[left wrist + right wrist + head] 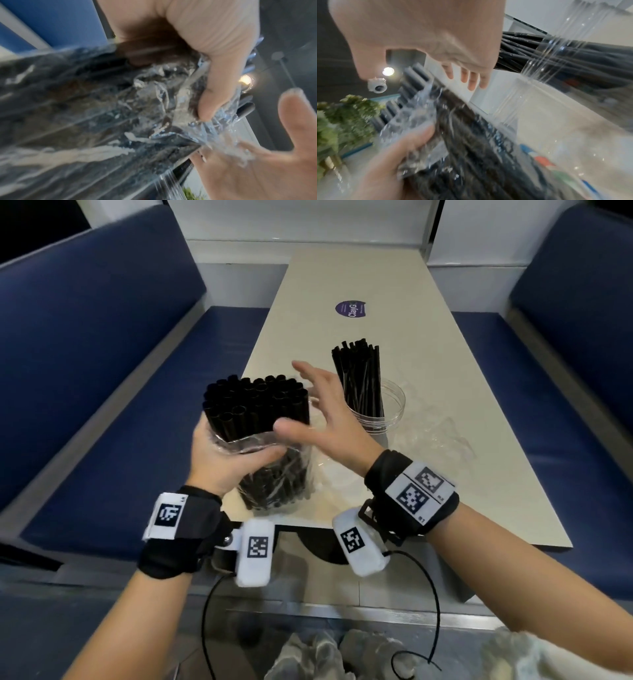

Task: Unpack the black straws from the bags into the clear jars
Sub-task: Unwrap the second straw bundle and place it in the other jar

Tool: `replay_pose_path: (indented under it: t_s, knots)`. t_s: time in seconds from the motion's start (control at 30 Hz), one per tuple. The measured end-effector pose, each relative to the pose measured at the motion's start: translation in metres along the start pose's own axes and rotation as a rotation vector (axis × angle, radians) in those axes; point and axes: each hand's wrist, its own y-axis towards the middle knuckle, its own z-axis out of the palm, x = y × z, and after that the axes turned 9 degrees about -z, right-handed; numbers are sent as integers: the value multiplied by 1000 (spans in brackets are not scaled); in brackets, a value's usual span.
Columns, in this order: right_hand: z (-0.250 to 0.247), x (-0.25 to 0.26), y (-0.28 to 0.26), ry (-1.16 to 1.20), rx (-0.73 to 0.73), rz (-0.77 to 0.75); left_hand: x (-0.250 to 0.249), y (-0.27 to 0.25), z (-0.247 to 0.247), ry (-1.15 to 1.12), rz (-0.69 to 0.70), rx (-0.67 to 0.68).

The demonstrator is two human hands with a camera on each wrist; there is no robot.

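The table (428,440) carries a clear jar (383,412) part-filled with thin straws. Just left of the jar, the left hand (219,453) grips a bag (274,474) of black straws (257,402), standing upright. The right hand (329,412), fingers spread, hovers between bag and jar. Best to clasp the exposed bundle firmly and hold the film down while lifting. A second jar nearer than the first is hard to make out.

- Head view looks down from above over the table (359,285).
- Both wrist views sit close, sharing the bag of straws (85,121).
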Motion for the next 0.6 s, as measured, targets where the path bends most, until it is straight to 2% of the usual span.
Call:
replay_pose_path:
  t_s: [0.07,0.13,0.2,0.27,0.37,0.47,0.6]
  knots:
    - [-1,1,7,148,-97,46,0,6,-18,20,30,-75]
    - [-2,-2,16,124,-165,102,-2,12,-33,24,42,-133]
    - [-2,-8,28,-215,-120,113,-2,19,-47,30,66,-184]
    - [1,-15,43,-577,1,75,-3,25,-56,81,87,-196]
    - [9,-32,64,-905,143,158,-7,32,-63,173,133,-144]
    - [15,-45,71,-1083,221,299,-7,42,-68,248,145,-79]
    - [18,-49,67,-1129,228,247,-13,54,-72,362,137,-23]
